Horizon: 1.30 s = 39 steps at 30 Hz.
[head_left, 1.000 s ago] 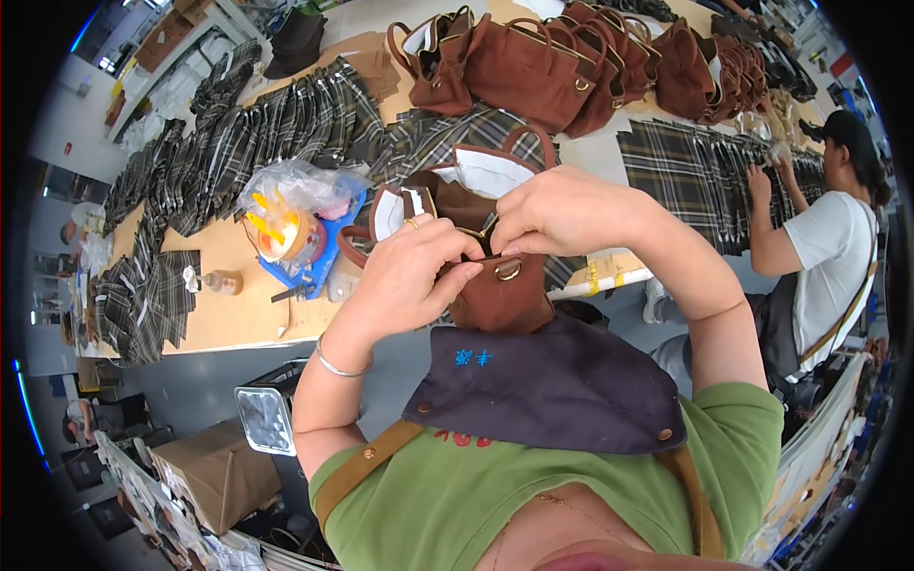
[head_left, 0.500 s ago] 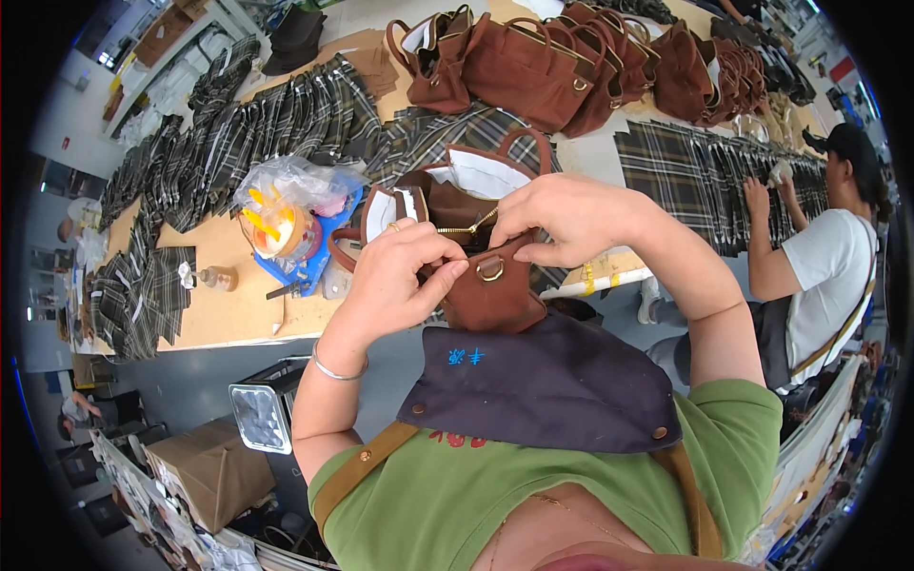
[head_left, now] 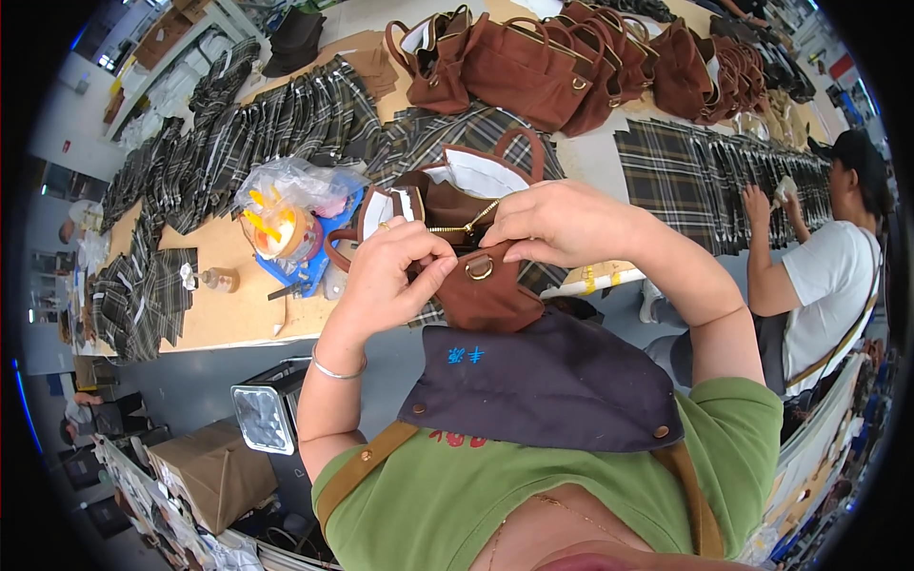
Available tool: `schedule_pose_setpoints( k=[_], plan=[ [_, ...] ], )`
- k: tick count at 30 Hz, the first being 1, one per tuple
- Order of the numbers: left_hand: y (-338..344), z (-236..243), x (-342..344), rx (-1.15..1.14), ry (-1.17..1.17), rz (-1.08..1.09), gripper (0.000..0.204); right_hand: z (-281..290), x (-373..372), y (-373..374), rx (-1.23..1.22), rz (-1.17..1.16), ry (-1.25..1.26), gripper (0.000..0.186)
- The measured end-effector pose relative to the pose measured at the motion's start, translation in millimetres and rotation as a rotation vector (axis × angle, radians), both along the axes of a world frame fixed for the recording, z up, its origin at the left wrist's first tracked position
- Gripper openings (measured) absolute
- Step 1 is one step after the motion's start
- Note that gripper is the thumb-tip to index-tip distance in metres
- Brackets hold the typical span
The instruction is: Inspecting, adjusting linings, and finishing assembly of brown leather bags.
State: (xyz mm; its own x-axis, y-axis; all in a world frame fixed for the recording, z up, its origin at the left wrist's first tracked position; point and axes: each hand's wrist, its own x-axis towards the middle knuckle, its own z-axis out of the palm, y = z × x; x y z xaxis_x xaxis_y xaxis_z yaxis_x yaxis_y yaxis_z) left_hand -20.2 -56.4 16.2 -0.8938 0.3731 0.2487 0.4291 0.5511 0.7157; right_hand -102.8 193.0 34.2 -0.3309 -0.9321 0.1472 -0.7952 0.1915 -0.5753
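A reddish-brown handbag is held at the table's front edge, close against my apron, its top gaping. White lining and a gold zipper show in the opening. My left hand is closed on the near rim at the left, thumb against bent fingers. On the right part of the same rim, my right hand pinches the edge with thumb and fingertips. Between the hands, a gold D-ring sits on a small tab. The fingers partly cover the rim.
Several finished brown handbags stand at the back. Plaid fabric pieces lie in rows on the left, with more plaid fabric to the right. A glue tub sits on blue plastic beside a small bottle. A co-worker handles fabric at right.
Both my hands and the bag's rim have shifted slightly to the left. My grip on the rim looks much the same. The co-worker's hands have moved a little.
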Motion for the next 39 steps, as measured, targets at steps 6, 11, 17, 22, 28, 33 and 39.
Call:
schedule_pose_setpoints(
  k=[6, 11, 17, 22, 28, 33, 39],
  plan=[
    [-12.6, 12.7, -2.0, -0.062, 0.105, 0.039, 0.01, 8.3, -2.1, -13.2, -0.119, 0.025, -0.041, 0.023],
    [1.4, 28.5, 4.7, -0.336, 0.367, 0.1, 0.015, 15.4, -1.6, -25.8, -0.006, -0.041, -0.158, 0.026],
    [11.5, 21.0, 5.7, -0.183, 0.051, 0.03, 0.02, 10.6, -16.6, -34.0, 0.018, 0.007, -0.357, 0.025],
    [13.6, 22.4, 8.8, -0.082, -0.009, 0.041, 0.019, 16.8, -34.7, -42.5, 0.143, 0.125, -0.495, 0.024],
    [15.2, 27.9, 6.7, -0.137, -0.022, 0.03, 0.022, 17.7, -45.3, -48.3, 0.227, 0.142, -0.673, 0.028],
    [15.5, 27.6, 7.1, -0.16, -0.004, 0.021, 0.023, 17.9, -43.6, -48.9, 0.254, 0.134, -0.63, 0.028],
    [19.0, 27.1, 5.9, -0.193, -0.045, -0.002, 0.021, 13.4, -40.1, -50.1, 0.201, 0.085, -0.547, 0.028]
  ],
)
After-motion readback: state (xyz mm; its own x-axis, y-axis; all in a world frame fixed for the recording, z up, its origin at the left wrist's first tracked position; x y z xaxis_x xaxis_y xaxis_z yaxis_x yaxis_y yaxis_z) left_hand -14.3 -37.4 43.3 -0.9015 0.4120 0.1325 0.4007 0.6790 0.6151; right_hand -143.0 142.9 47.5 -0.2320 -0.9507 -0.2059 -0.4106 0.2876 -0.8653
